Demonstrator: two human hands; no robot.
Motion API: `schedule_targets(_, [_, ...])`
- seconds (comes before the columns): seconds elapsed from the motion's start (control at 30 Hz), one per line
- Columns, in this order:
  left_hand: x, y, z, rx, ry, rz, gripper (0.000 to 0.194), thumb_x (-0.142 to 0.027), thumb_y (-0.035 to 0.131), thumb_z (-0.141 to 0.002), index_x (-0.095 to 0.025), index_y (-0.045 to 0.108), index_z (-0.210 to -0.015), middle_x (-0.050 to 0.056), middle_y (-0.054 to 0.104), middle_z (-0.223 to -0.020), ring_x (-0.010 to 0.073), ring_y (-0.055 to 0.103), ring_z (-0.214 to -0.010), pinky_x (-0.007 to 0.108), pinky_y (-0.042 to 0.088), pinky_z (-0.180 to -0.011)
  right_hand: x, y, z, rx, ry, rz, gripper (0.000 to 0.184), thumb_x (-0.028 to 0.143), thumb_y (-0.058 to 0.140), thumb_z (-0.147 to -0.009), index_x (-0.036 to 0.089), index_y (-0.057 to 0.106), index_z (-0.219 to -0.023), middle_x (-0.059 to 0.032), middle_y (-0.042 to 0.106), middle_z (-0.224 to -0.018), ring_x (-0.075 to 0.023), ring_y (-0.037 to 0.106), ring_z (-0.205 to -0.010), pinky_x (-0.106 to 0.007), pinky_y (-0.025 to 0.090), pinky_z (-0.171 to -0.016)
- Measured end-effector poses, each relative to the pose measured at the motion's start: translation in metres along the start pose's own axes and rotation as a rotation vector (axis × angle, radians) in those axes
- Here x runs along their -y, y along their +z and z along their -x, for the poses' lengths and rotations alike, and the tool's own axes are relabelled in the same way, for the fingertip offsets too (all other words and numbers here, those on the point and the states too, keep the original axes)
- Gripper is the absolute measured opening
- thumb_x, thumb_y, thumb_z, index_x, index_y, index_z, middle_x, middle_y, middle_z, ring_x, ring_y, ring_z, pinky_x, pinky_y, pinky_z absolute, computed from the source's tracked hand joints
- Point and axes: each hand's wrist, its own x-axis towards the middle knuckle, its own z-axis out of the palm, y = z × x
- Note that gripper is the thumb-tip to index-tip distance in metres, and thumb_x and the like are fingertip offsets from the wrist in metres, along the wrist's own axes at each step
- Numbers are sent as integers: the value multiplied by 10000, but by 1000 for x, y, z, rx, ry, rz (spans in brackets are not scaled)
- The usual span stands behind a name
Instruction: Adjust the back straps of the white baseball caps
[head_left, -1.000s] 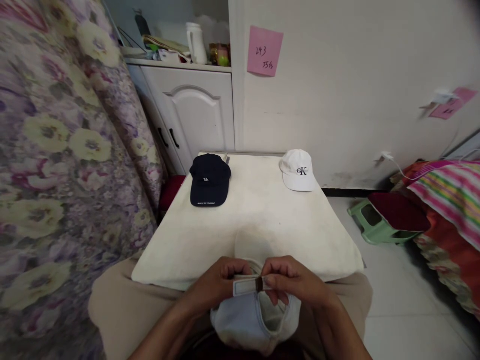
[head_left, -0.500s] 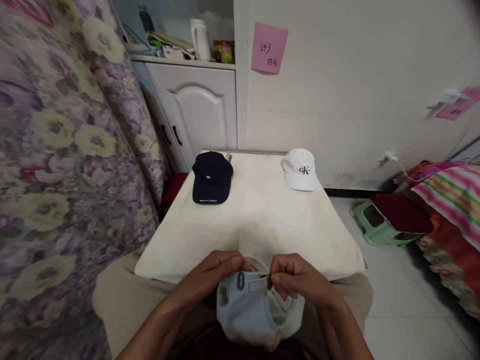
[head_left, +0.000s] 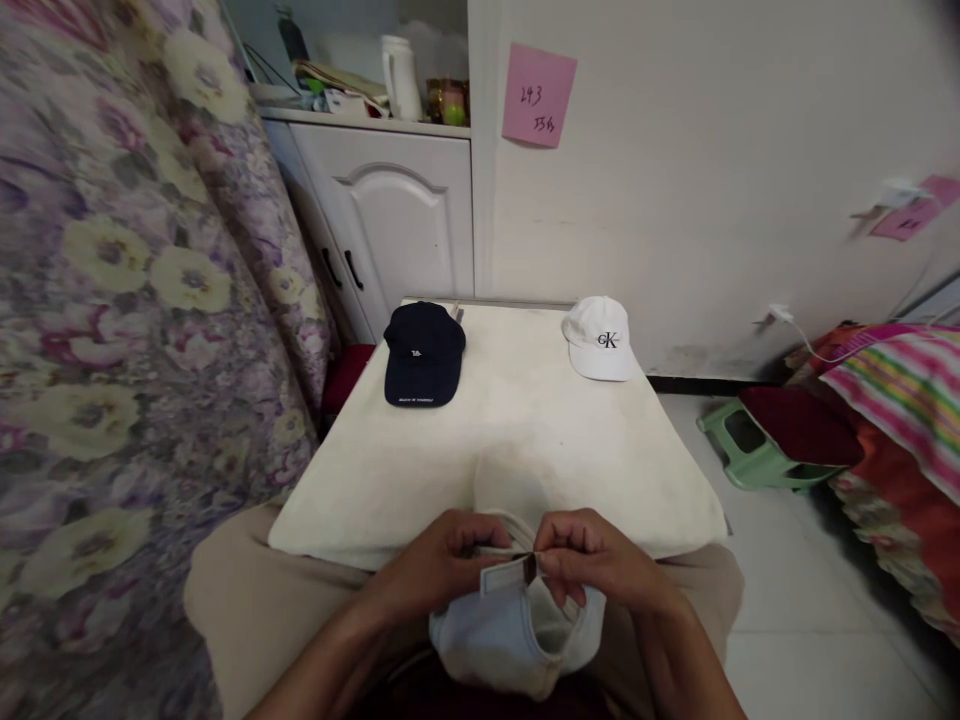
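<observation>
A pale blue-grey baseball cap (head_left: 487, 640) is at my lap, its back opening facing me and its brim (head_left: 501, 485) resting toward the table. My left hand (head_left: 457, 555) is closed on the cap's back strap (head_left: 502, 577), thumb beside the strap's free end. Fingers pinched, my right hand (head_left: 581, 555) grips the strap at its dark metal buckle (head_left: 531, 567). On the table's far left lies a navy cap (head_left: 424, 355) with small white lettering. A white cap (head_left: 600, 340) with black letters sits at the far right.
The table (head_left: 517, 420) has a cream cover. A floral curtain (head_left: 150, 350) hangs close on the left. Behind are a white cabinet (head_left: 397, 220) and a wall with a pink note (head_left: 538, 95). A green stool (head_left: 780, 440) stands right, near a bed (head_left: 915, 420).
My left hand has shifted right and now pinches near the strap's end, covering the metal eyelet seen before. The strap has lifted and tilted. The other caps have not moved.
</observation>
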Motion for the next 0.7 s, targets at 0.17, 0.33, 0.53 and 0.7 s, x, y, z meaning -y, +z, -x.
schedule_targets(0.17, [0,3,-2,-42,-5,26,233,-337,690,-785,-144,590,-701,-45,487,-637,89,375,-591,213,283,-534,-2,0,2,2,-21,-1,347,462,689,-861,141,585,-781,11,629,-588,-59,467,-434,-171,355,-438])
schedule_targets(0.33, [-3,8,-3,-51,-11,15,224,-307,691,-760,-146,576,-654,-43,484,-637,94,378,-599,220,283,-538,-5,1,-1,23,-35,-6,332,446,661,-891,141,590,-780,8,634,-593,-61,460,-437,-176,349,-450])
schedule_targets(0.53, [-4,8,-3,-33,-19,-16,244,-341,688,-757,-145,580,-659,-32,491,-663,104,391,-624,225,297,-555,-4,1,2,20,-33,38,348,469,643,-898,145,588,-786,12,633,-613,-66,459,-467,-182,352,-473])
schedule_targets(0.7, [2,6,-4,-22,-1,-23,240,-328,683,-761,-149,554,-668,-32,474,-659,105,374,-622,234,279,-556,1,3,2,4,-28,60,351,480,627,-909,148,594,-801,13,628,-620,-68,461,-480,-187,349,-481])
